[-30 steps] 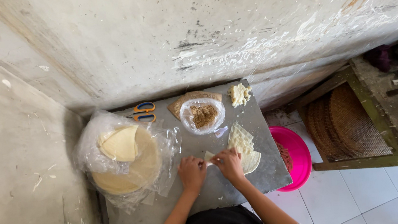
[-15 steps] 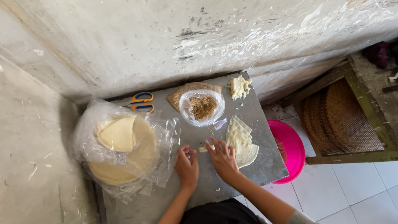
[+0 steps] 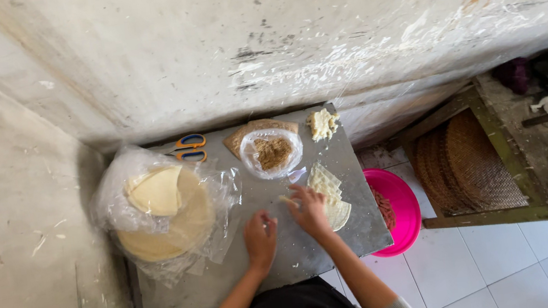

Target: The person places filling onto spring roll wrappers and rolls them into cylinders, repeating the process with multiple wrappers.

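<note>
Wrapper strip (image 3: 288, 201) pinched in her right hand (image 3: 309, 210); left hand (image 3: 260, 236) curled loosely on the table (image 3: 300, 255). One scissors (image 3: 188, 148), one filling bowl (image 3: 274, 152).

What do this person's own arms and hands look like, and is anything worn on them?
Both forearms are bare, with grey sleeves pushed up to about the elbows at the bottom edge of the picture. The left hand and the right hand are bare too: no gloves. No ring, watch or bracelet can be made out, though the view is too small to be sure.
</note>
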